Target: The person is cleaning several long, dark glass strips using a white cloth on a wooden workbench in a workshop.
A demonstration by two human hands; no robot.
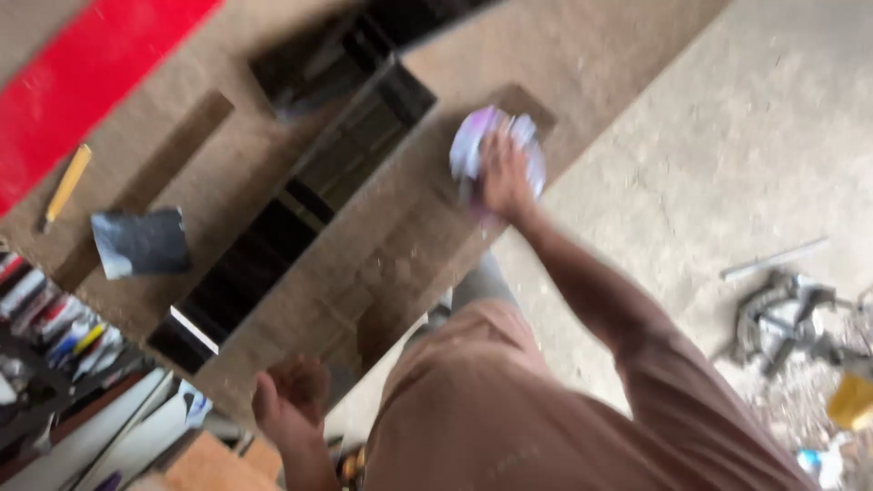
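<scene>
Right hand (506, 178) is pressed down on a crumpled pale cloth (496, 145), white with pink and purple tints, fingers spread and curled over it; motion blur hides how tightly the fingers close. Cloth and hand sit on the brown workbench (382, 245), near its far edge, where the board meets the concrete floor (727, 136).

Left hand (293, 400) hovers at the near edge of the workbench, palm up, fingers loosely curled and half open, holding nothing that can be made out.

Between the two hands, running diagonally across the board, lies a long dark glossy panel (300, 209), black with a reflective face; a second dark piece (309, 64) lies beyond its upper end. The panel lies just beside the cloth, apart from it.

Left of the panel, a folded grey sheet (141, 241), possibly abrasive paper, lies flat on the board. Beyond it, a yellow-handled tool (64, 186) rests near a red strip (91, 73) that crosses the upper left corner.

Below the bench's left edge, a cluttered stack of mixed small items (55, 327) is visible, too blurred to identify.

On the floor to the right, well apart from the bench: a pale bar (773, 259), a grey metal tool or clamp (787, 318), and a yellow object (853, 400) at the frame edge.
</scene>
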